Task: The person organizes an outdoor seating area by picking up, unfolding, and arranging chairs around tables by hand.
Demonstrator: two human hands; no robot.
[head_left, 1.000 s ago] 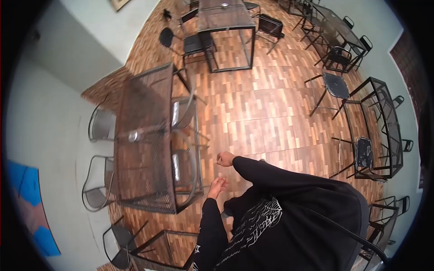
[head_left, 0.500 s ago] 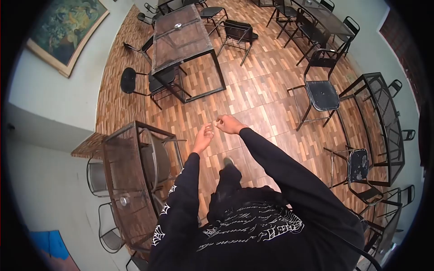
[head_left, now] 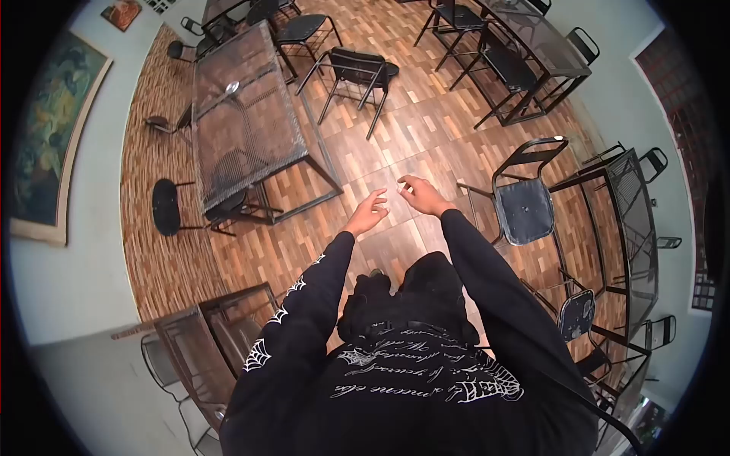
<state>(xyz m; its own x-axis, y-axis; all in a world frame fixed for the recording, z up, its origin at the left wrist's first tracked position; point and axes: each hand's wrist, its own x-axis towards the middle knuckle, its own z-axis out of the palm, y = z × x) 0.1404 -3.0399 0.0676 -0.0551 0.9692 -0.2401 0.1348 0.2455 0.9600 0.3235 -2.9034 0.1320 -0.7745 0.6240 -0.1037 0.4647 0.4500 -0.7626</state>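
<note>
Both of my hands are held out in front of me, above the tiled floor (head_left: 395,152). My left hand (head_left: 369,211) is loosely curved, its fingers apart, with nothing visible in it. A short gap to the right, my right hand (head_left: 423,196) has its fingers bent and the thumb apart from them; I make out no object there. Neither hand touches the furniture. Closest to my right hand is a black metal chair (head_left: 525,209), while a mesh-top table (head_left: 247,125) stands ahead on the left.
Another black chair (head_left: 357,68) stands ahead, at an angle. Mesh tables with chairs line the right side, including a long table (head_left: 635,228). At lower left is another table (head_left: 186,357). A framed painting (head_left: 57,129) hangs on the left wall.
I have stepped forward, and the furniture has shifted in view, with the lower-left table sliding down and back. My hands, almost touching before, are farther apart and their fingers have loosened.
</note>
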